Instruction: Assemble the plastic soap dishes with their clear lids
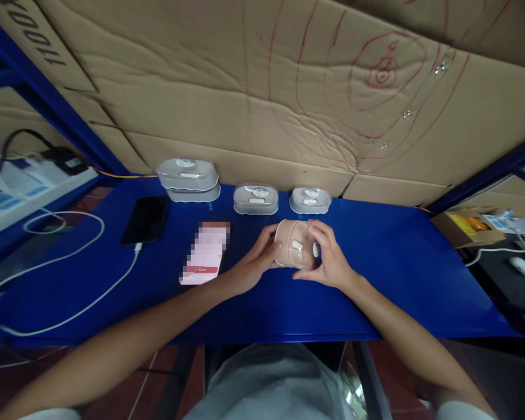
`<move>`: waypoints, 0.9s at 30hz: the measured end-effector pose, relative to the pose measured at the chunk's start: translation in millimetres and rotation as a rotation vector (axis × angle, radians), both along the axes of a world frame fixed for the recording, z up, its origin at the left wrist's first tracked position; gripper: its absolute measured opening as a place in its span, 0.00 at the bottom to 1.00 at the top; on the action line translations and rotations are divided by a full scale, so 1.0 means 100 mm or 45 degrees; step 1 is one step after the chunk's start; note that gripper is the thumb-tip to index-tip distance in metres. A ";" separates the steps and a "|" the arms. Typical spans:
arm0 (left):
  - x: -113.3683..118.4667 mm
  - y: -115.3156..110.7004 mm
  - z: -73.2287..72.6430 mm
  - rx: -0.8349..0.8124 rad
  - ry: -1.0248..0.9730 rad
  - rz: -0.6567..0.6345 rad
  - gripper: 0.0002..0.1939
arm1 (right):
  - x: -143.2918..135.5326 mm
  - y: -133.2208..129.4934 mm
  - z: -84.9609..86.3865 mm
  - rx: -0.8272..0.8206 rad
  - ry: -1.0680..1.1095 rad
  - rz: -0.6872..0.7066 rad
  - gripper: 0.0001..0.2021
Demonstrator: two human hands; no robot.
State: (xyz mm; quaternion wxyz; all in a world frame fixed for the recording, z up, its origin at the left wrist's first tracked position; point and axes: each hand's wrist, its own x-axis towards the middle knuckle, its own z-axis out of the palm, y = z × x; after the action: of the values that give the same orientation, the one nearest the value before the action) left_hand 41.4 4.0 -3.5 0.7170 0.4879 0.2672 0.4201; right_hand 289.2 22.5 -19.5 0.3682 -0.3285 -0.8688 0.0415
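Observation:
Between my two hands is a clear-lidded container [289,251] with a beige base, tipped on its side above the blue table [254,315]. My left hand [265,252] grips its base end, thumb across the near side. Curled around the lid end, my right hand [326,252] has its fingers on top and its thumb underneath. A white piece and a round label show through or on the lid. Behind stand a container with a clear lid [256,199], another like it [310,200], and a stack of two [188,179] farther left.
A phone with a lit screen [205,254] lies left of my hands. Beyond it are a dark phone [146,220] and a looping white cable [94,318]. Cardboard [201,76] rises behind the table. At right sits an open box [468,230].

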 end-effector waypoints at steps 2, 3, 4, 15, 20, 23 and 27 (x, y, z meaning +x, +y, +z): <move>-0.01 0.00 0.01 0.035 0.045 0.009 0.28 | -0.01 -0.01 0.01 0.028 -0.040 -0.033 0.60; -0.01 -0.01 0.01 0.069 0.076 0.021 0.28 | -0.01 -0.01 0.02 0.047 -0.062 -0.046 0.59; -0.02 -0.01 0.02 0.107 0.108 0.034 0.28 | -0.02 -0.02 0.03 0.071 -0.086 -0.051 0.56; 0.03 0.03 0.02 -0.133 -0.080 0.015 0.26 | 0.00 0.08 -0.05 -0.130 -0.022 0.050 0.58; -0.03 0.14 0.02 0.034 0.323 0.039 0.25 | 0.05 0.09 0.14 -0.373 -0.101 0.035 0.57; -0.07 0.19 -0.04 0.274 0.650 0.102 0.23 | 0.16 0.06 0.31 -0.489 -0.315 -0.009 0.53; -0.11 0.21 -0.04 0.470 0.796 0.209 0.19 | 0.46 0.10 0.37 -0.564 -0.535 -0.174 0.49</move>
State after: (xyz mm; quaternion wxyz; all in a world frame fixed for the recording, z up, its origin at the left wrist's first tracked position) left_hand 30.5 25.4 -7.1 0.4645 0.6906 0.4314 0.3481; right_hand 335.5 32.3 17.2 0.1019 -0.4596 -0.8716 0.1363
